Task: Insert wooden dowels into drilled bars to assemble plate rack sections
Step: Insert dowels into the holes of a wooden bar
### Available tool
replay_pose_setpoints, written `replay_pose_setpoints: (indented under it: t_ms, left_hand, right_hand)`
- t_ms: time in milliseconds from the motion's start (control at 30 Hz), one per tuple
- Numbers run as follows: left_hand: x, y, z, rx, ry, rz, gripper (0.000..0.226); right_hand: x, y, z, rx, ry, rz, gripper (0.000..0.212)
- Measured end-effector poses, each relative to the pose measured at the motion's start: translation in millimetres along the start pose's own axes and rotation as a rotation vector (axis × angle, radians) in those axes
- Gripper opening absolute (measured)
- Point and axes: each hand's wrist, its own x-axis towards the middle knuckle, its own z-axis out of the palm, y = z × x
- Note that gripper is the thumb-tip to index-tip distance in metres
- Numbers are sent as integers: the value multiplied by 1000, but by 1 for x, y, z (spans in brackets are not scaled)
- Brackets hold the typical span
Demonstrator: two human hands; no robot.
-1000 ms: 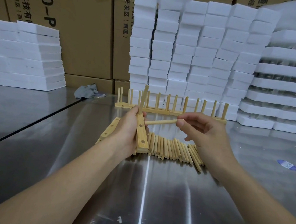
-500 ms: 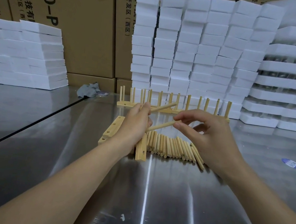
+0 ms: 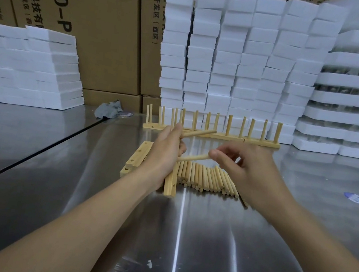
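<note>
My left hand [image 3: 165, 154] grips the pale drilled wooden bar [image 3: 170, 185], held at the left end of the loose dowel row [image 3: 205, 178]. Above that row my right hand [image 3: 247, 174] pinches a round wooden dowel [image 3: 194, 157], tip at the bar. Risk: dowel enters slanted and jams; bar may twist.

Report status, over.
Left hand grips drilled bar. Right hand pinches dowel, aimed at bar. Loose dowels on table, nothing blocking.

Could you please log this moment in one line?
left hand: grips drilled bar, one dowel sticking out | right hand: pinches second dowel, tip at bar | loose dowels: on table
</note>
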Motion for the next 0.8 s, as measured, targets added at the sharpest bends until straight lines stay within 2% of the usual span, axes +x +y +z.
replay_pose_setpoints:
  t_ms: [133, 433, 533, 600, 667, 733, 800]
  left_hand:
    - [0, 2, -1, 32, 3, 52, 40]
    - [-5, 6, 4, 16, -41, 34, 39]
    - [-7, 6, 6, 49, -9, 102, 39]
    - [-7, 5, 6, 90, 27, 185, 40]
    - [-7, 6, 5, 125, 33, 229, 42]
    - [-5, 9, 2, 151, 0, 177, 40]
    - [-3, 12, -2, 180, -59, 87, 38]
  right_hand:
    - [0, 4, 6, 5, -33, 39, 38]
    - [-4, 1, 15, 36, -97, -22, 38]
    - [-5, 2, 17, 199, -114, 144, 50]
    - [-5, 2, 18, 415, -209, 359, 58]
    - [-5, 3, 17, 529, -292, 470, 62]
    - [-5, 2, 17, 444, -270, 387, 59]
    - [-8, 1, 18, 162, -166, 161, 52]
